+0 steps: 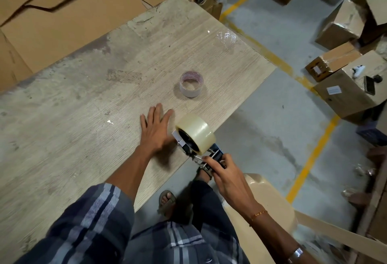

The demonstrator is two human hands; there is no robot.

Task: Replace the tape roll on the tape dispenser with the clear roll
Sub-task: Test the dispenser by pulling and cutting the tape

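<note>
At lower centre-right the right hand grips the tape dispenser handle, its full clear roll likely light, rigid and slick, best held by the rim, while the left hand lies flat, fingers spread

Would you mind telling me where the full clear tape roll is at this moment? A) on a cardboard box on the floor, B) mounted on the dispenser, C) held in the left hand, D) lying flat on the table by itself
B: the full clear tape roll sits on the hub of the dispenser, whose handle the right hand grips, while the left hand is spread open over the table.
</note>
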